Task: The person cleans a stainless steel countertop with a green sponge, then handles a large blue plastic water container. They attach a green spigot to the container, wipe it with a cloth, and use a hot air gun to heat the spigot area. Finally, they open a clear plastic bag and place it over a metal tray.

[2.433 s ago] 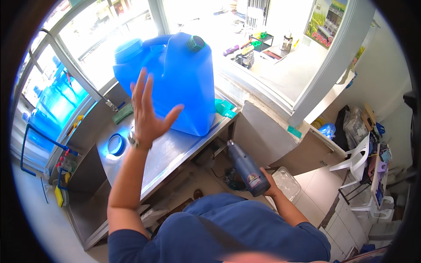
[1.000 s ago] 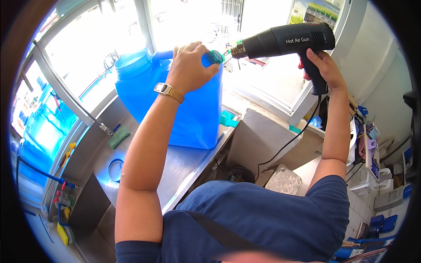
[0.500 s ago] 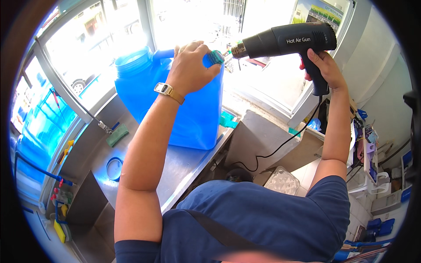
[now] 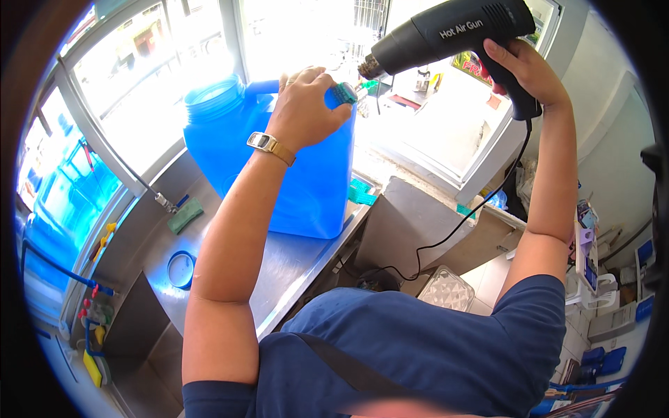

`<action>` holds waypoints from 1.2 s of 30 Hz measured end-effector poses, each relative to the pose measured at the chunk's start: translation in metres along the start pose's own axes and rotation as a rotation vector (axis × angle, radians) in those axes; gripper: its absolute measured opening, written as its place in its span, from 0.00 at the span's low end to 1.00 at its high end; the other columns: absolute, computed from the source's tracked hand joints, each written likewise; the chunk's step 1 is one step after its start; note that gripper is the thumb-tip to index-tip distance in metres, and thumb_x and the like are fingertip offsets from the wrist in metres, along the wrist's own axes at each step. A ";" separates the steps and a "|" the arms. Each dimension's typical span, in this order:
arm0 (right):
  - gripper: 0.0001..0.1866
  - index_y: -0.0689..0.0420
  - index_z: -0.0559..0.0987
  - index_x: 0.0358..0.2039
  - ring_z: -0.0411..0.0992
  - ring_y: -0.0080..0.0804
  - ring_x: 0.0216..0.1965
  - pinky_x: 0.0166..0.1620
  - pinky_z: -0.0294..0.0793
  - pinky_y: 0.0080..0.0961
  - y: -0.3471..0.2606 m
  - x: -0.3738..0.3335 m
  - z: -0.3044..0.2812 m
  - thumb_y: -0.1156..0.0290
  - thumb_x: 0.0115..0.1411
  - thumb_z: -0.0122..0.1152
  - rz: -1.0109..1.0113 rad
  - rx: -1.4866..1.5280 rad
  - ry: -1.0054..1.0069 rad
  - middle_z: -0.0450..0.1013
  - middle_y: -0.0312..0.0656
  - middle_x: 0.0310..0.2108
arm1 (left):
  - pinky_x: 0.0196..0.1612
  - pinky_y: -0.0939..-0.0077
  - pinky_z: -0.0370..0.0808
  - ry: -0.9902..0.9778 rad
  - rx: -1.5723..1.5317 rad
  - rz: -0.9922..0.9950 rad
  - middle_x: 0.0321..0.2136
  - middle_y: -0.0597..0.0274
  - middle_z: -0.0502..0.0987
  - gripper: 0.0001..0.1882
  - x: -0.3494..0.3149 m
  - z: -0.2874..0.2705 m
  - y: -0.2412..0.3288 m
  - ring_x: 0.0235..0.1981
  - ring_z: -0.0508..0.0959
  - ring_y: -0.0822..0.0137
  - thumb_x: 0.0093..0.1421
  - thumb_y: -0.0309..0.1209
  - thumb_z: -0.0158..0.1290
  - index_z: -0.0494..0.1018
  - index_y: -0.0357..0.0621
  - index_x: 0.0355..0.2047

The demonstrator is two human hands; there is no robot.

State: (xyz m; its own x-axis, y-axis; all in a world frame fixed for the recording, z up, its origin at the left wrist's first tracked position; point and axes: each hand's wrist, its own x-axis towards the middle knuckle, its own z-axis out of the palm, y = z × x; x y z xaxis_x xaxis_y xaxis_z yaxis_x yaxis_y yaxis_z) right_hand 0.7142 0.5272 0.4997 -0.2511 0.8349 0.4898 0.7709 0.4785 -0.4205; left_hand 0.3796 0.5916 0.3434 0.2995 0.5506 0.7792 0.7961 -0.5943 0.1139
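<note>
A large blue plastic water jug (image 4: 306, 188) stands on the steel counter, its wide threaded mouth (image 4: 211, 97) uncapped at the left. My left hand (image 4: 303, 108) rests over the jug's top, thumb and fingers closed around a small cap with a green band (image 4: 345, 93) at its right corner. In my right hand (image 4: 526, 73) is a black hot air gun (image 4: 446, 38), gripped by its handle. The gun's nozzle (image 4: 371, 67) points down and left toward the cap, a short gap away from it.
On the steel counter (image 4: 230, 261) lie a blue ring-shaped lid (image 4: 171, 268) and a green sponge (image 4: 185, 217). A sink basin (image 4: 150, 334) is at the lower left. The gun's black cord (image 4: 481, 202) hangs down past a box-like panel (image 4: 397, 216). Bright windows stand behind the jug.
My right hand has moved up and slightly right with the hot air gun, tilting its nozzle downward and further above the cap. My left hand and the jug have hardly moved.
</note>
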 end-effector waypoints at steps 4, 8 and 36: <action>0.33 0.59 0.79 0.35 0.74 0.22 0.18 0.24 0.75 0.16 -0.019 0.014 -0.010 0.35 0.58 0.60 -0.014 -0.095 -0.027 0.76 0.37 0.23 | 0.65 0.54 0.59 0.015 -0.006 0.015 0.56 0.41 0.74 0.26 0.000 -0.001 0.001 0.60 0.71 0.46 0.52 0.45 0.60 0.79 0.35 0.43; 0.31 0.63 0.79 0.37 0.75 0.23 0.21 0.27 0.76 0.18 -0.038 0.020 -0.014 0.41 0.60 0.62 0.000 -0.097 -0.067 0.78 0.40 0.25 | 0.66 0.54 0.59 0.001 -0.008 0.006 0.56 0.40 0.73 0.26 0.000 0.000 0.001 0.60 0.70 0.46 0.52 0.44 0.60 0.79 0.36 0.44; 0.24 0.61 0.81 0.29 0.71 0.22 0.22 0.28 0.70 0.23 -0.084 0.028 -0.022 0.48 0.63 0.64 -0.116 -0.174 -0.157 0.74 0.35 0.22 | 0.67 0.29 0.50 0.043 -0.026 -0.306 0.66 0.39 0.58 0.51 -0.008 0.006 0.034 0.71 0.54 0.46 0.52 0.38 0.63 0.48 0.30 0.68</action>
State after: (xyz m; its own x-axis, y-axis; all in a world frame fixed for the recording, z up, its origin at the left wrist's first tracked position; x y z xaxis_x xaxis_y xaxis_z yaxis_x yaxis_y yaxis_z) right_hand 0.6552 0.5045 0.5653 -0.4209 0.8158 0.3966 0.8176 0.5306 -0.2238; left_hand 0.4072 0.5704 0.3378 0.0253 0.6810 0.7318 0.8322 -0.4200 0.3621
